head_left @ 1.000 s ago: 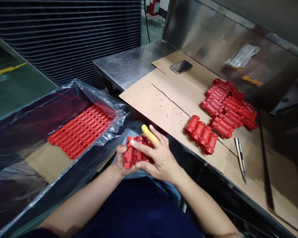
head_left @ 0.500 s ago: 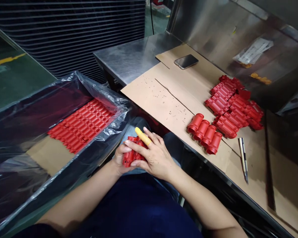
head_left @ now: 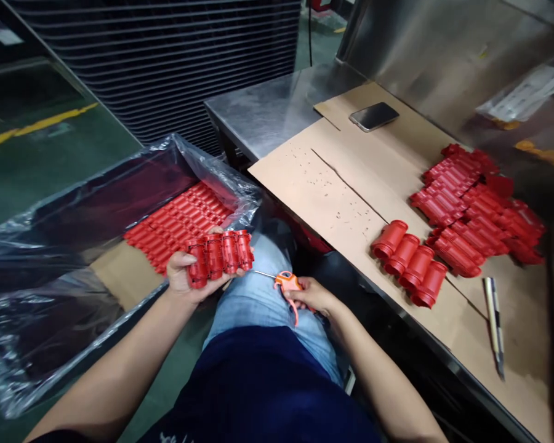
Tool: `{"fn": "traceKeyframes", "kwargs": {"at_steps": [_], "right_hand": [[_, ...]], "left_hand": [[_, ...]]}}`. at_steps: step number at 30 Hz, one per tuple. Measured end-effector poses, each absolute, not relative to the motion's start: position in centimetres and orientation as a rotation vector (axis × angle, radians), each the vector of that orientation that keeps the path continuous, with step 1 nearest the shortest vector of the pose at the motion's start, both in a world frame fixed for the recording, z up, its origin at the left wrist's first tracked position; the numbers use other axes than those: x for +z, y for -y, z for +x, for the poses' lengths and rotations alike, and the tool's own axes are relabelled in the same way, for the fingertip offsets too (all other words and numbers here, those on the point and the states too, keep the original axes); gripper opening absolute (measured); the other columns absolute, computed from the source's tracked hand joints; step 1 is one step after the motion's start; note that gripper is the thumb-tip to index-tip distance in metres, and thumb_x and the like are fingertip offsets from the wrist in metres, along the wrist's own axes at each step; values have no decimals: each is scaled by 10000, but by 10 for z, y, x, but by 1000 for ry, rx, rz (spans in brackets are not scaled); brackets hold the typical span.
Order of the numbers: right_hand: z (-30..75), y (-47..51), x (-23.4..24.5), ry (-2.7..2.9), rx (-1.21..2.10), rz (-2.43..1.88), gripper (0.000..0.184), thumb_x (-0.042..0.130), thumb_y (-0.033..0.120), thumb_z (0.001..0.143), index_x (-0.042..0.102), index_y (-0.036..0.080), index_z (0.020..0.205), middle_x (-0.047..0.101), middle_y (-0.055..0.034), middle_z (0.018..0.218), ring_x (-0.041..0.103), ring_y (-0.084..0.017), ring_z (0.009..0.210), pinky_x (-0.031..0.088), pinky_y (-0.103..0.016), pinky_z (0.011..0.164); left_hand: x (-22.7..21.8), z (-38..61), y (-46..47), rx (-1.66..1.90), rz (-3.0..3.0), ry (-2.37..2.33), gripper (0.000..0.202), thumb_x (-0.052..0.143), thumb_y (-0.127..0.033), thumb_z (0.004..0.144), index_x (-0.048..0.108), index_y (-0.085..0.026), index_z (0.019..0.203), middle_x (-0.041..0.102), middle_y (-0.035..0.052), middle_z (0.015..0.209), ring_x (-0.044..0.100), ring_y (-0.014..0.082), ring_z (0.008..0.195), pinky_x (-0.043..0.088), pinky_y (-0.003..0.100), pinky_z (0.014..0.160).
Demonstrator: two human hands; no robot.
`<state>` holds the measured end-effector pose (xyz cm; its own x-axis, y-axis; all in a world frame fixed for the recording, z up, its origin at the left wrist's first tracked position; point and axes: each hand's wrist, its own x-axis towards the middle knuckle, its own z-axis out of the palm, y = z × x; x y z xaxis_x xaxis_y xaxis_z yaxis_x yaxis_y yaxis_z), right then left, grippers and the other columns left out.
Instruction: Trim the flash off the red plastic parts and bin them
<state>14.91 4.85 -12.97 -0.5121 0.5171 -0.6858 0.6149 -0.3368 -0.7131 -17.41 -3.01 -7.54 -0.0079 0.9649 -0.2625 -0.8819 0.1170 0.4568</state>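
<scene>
My left hand (head_left: 184, 280) is closed round a joined row of red plastic cylinders (head_left: 219, 255), held above my lap beside the bin. My right hand (head_left: 311, 295) grips an orange-handled tool (head_left: 284, 284) whose thin metal nozzle points left toward that row. A bin lined with clear plastic (head_left: 41, 246) stands at my left; rows of red parts (head_left: 180, 221) lie flat in it on cardboard. On the cardboard-covered table (head_left: 332, 197) another joined row of red cylinders (head_left: 409, 261) lies near the edge, with a heap of red parts (head_left: 475, 206) behind it.
A phone (head_left: 373, 115) lies at the far end of the cardboard. A thin knife-like tool (head_left: 493, 323) rests near the table's front edge at right. The steel bench has an upright steel back wall with a plastic bag against it. Green floor and a dark slatted wall lie at left.
My right hand has left the red row and now grips the orange-handled tool. My left hand has lifted the row up and leftward, nearer the bin. The view has shifted left.
</scene>
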Motion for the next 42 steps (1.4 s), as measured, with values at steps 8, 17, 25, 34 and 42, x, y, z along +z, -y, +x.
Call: {"fn": "traceKeyframes", "kwargs": {"at_steps": [8, 17, 25, 34, 42], "right_hand": [[204, 15, -53, -1735, -2276, 1083, 418, 928, 551, 781, 804, 182, 934, 740, -65, 996, 671, -187, 846, 568, -291, 744], [180, 0, 21, -3097, -1446, 1069, 164, 684, 226, 1066, 591, 245, 1200, 660, -21, 888, 571, -170, 691, 461, -317, 661], [155, 8, 43, -2948, -1346, 1107, 75, 560, 314, 1133, 531, 245, 1135, 670, -22, 902, 662, -180, 703, 498, -311, 642], [143, -2, 58, -2933, -1309, 1156, 131, 533, 359, 1135, 544, 263, 1046, 661, -8, 833, 649, -173, 638, 501, -319, 602], [144, -23, 50, -2850, -1283, 1301, 177, 522, 379, 1132, 572, 251, 1020, 662, -8, 842, 635, -171, 630, 468, -321, 620]], "left_hand": [[-69, -223, 39, 1653, 375, -681, 758, 781, -252, 591, 689, -194, 1341, 826, 184, 1209, 789, 483, 1120, 617, 688, 983], [-64, -201, 26, 1683, 465, -700, 843, 733, -137, 464, 696, -194, 1304, 857, 135, 1074, 822, 459, 1039, 663, 598, 969], [-60, -200, 26, 1718, 492, -740, 825, 747, -130, 477, 697, -193, 1298, 853, 133, 1059, 831, 433, 972, 672, 598, 943], [-59, -194, 27, 1679, 500, -725, 871, 784, -135, 464, 667, -212, 1324, 836, 138, 1175, 797, 474, 1107, 616, 616, 1042], [-55, -200, 32, 1638, 477, -684, 891, 796, -183, 446, 671, -222, 1328, 797, 169, 1316, 751, 530, 1195, 598, 664, 1048]]}}
